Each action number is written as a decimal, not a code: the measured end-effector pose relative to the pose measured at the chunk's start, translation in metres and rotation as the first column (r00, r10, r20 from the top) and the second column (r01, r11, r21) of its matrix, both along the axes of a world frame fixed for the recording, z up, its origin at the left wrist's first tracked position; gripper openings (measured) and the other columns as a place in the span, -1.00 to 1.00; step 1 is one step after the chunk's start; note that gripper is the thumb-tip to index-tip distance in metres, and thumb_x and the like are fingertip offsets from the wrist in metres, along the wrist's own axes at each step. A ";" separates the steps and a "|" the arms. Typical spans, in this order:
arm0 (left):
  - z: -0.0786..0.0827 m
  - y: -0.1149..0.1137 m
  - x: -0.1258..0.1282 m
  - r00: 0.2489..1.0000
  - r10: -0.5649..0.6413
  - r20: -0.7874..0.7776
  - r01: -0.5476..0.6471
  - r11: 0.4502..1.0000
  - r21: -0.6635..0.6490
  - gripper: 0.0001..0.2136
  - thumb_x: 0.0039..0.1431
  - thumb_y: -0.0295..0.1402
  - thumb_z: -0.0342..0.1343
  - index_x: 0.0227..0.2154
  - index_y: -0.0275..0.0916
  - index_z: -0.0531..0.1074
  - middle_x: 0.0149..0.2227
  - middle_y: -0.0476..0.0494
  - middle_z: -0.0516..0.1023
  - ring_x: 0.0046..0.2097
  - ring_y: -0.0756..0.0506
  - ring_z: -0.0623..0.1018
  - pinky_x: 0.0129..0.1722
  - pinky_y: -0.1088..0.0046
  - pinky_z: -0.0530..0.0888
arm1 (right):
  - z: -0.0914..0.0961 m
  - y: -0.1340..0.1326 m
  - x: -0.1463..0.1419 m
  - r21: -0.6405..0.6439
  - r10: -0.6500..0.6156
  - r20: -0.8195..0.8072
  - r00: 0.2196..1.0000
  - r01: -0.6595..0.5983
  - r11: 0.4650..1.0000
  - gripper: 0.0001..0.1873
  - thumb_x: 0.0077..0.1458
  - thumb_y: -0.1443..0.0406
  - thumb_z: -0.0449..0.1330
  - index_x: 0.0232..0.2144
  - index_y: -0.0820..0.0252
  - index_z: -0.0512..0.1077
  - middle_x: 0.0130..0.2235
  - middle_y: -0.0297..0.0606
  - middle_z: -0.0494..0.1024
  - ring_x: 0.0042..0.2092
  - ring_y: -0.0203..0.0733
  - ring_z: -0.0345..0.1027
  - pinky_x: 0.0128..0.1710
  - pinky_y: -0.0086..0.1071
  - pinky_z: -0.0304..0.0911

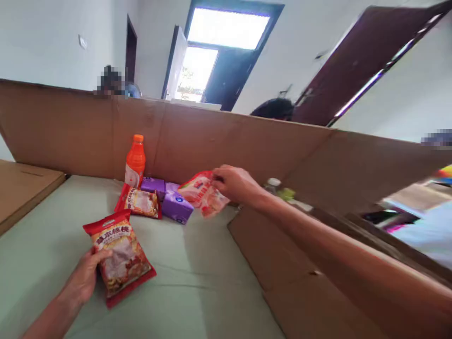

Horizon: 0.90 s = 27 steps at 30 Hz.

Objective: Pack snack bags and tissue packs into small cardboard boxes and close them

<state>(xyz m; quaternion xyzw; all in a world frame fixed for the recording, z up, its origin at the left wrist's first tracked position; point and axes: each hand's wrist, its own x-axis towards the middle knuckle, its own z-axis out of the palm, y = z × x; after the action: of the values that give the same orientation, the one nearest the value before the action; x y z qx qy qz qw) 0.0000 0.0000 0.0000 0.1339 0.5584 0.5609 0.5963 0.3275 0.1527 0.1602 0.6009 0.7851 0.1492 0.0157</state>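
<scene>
My left hand point(83, 278) grips a red and tan bag of walnuts point(122, 256) by its left side, thumb across the front. Farther right, my right hand point(235, 181) pinches the upper corner of a pink and white snack bag point(201, 193), which hangs tilted in front of the cardboard wall. Behind the left hand's bag lies a second red walnut bag point(143, 202). An orange bottle point(136, 160) stands upright behind it. Purple packs point(176, 205) sit between that bag and the pink one, which partly covers them.
A pale green cloth point(169, 292) covers the surface. Cardboard walls point(197, 129) rise at the back, with a cardboard panel point(275, 263) at right. A white-capped container point(273, 184) is partly hidden behind my right arm. People's heads show beyond the wall.
</scene>
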 end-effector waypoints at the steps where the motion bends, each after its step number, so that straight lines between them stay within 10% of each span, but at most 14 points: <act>1: -0.001 -0.002 -0.007 1.000 0.005 -0.003 -0.005 1.000 -0.030 -0.83 -0.04 -0.57 0.22 -0.32 -0.36 0.54 -0.40 -0.17 0.69 -0.38 -0.12 0.67 -0.33 0.49 0.57 | -0.001 0.017 -0.012 -0.015 0.011 0.012 1.000 -0.011 1.000 -0.71 0.28 0.42 -0.01 -0.16 0.27 0.52 -0.10 -0.05 0.54 -0.08 -0.09 0.46 -0.19 -0.35 0.27; 7: 0.011 0.006 -0.013 0.992 -0.008 0.129 0.027 0.989 -0.143 -0.86 0.10 -0.51 0.19 -0.26 -0.35 0.54 -0.38 -0.22 0.69 -0.40 -0.18 0.67 -0.35 0.34 0.61 | -0.020 0.092 -0.067 -0.110 0.095 0.051 0.994 -0.089 0.990 -0.78 0.30 0.25 0.16 -0.07 0.23 0.48 -0.03 -0.16 0.53 -0.07 -0.15 0.45 -0.07 -0.20 0.38; 11: 0.025 0.036 0.022 0.971 0.017 0.239 -0.006 0.999 -0.045 -0.86 0.12 -0.58 0.16 -0.25 -0.37 0.53 -0.40 -0.20 0.68 -0.45 -0.14 0.65 -0.40 0.39 0.60 | -0.031 0.093 -0.064 -0.106 0.135 0.032 0.990 -0.131 0.986 -0.71 0.31 0.20 0.14 0.00 0.19 0.45 0.01 -0.13 0.54 0.00 -0.11 0.45 -0.01 -0.20 0.34; 17: 0.038 0.099 0.091 0.944 -0.051 0.326 0.025 0.996 0.082 -0.84 0.16 -0.63 0.13 -0.24 -0.38 0.53 -0.31 -0.18 0.66 -0.38 -0.07 0.63 -0.34 0.43 0.58 | -0.002 0.025 0.001 -0.054 0.182 0.010 0.983 -0.181 0.982 -0.69 0.24 0.27 0.07 -0.05 0.07 0.53 0.01 -0.21 0.58 -0.03 -0.11 0.48 -0.10 -0.35 0.29; 23: 0.065 0.184 0.141 0.953 -0.011 0.303 -0.032 0.990 0.136 -0.69 0.31 -0.25 0.14 0.04 -0.27 0.40 0.02 -0.20 0.50 -0.06 -0.14 0.56 -0.10 0.19 0.57 | 0.033 -0.054 0.074 0.152 0.246 -0.089 0.965 -0.231 0.961 -0.70 0.20 0.20 0.05 -0.16 0.06 0.55 -0.15 -0.25 0.64 -0.26 -0.11 0.51 -0.26 -0.26 0.32; 27: 0.068 0.196 0.146 0.980 -0.012 0.201 -0.009 0.995 0.100 -0.66 0.31 -0.23 0.14 0.08 -0.25 0.38 0.07 -0.23 0.47 0.00 -0.18 0.54 -0.05 0.13 0.55 | 0.037 -0.100 0.114 0.300 0.264 -0.245 0.933 -0.186 0.936 -0.71 0.19 0.13 0.04 -0.24 -0.01 0.54 -0.25 -0.23 0.65 -0.29 -0.04 0.52 -0.33 -0.20 0.35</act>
<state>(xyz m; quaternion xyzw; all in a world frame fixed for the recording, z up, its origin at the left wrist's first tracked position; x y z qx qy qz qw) 0.1463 0.1963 0.0685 0.1068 0.4661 0.5986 0.6427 0.4418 0.0523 0.1973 0.5177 0.8155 0.1695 -0.1957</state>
